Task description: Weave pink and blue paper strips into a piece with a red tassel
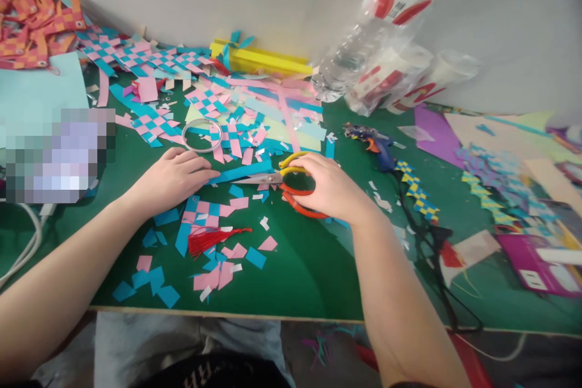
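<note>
Holding scissors (271,178), R hand (331,187); L hand (174,177), blue strip (247,170); btl label (396,2) blurred.

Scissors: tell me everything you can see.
Scissors, held in the right hand above the green table. Silvery, metal-looking blades point left, alongside the blue strip; the strip obscures how far they're open. Handle loops, plastic-looking, stand apart: yellow on the far side, red nearer the wearer, both partly covered by the hand.
</note>
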